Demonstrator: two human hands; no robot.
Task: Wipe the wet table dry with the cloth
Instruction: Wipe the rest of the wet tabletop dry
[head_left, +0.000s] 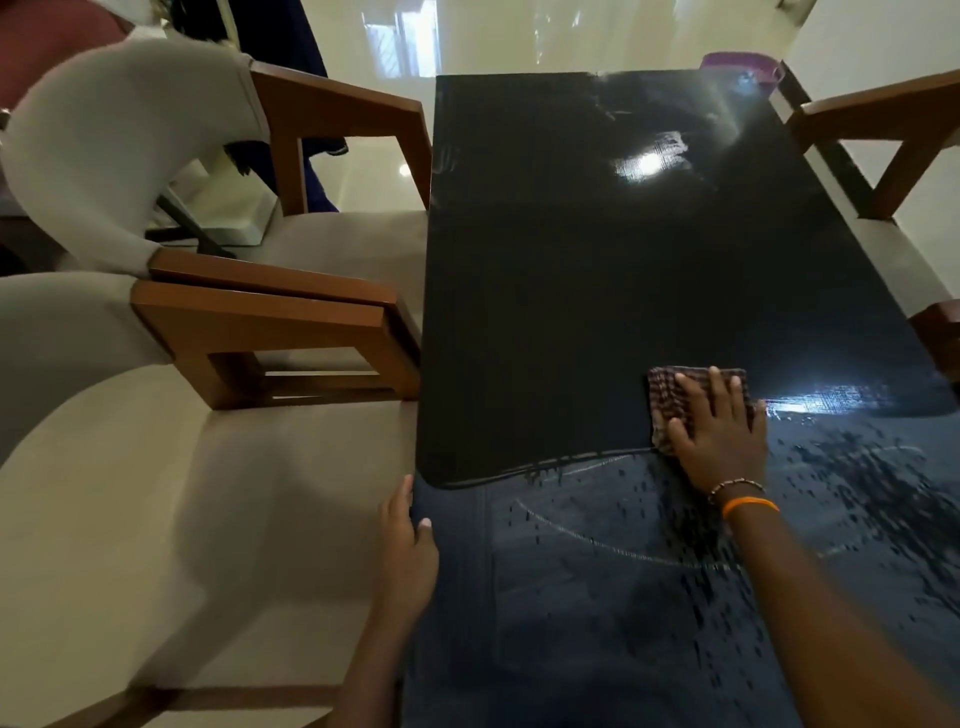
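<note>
— What is the right hand doing?

— It lies flat, fingers spread, pressing the cloth onto the table. It closes on nothing; the palm just covers the cloth's near half. Two bands sit on that wrist, one beaded, one orange.

— And the left hand?

— It grips the table's left edge near the front, thumb on top, fingers curled under the rim.

— Where on the table is the cloth?

— Right of centre, at the line where the dark glossy far part meets the near part. The near part is streaked and beaded with water; the far part looks smooth and reflects ceiling light.

— Any containers?

— A purple thing shows past the far right corner; I cannot tell what it is or what it holds.

— The room?

— Pale shiny floor, pale walls.

— What crowds the table?

— Two wooden chairs with grey cushions stand against the left side, their arms touching the table edge. More wooden chair arms stand along the right side. A figure in pale clothing is on the far left chair
</note>
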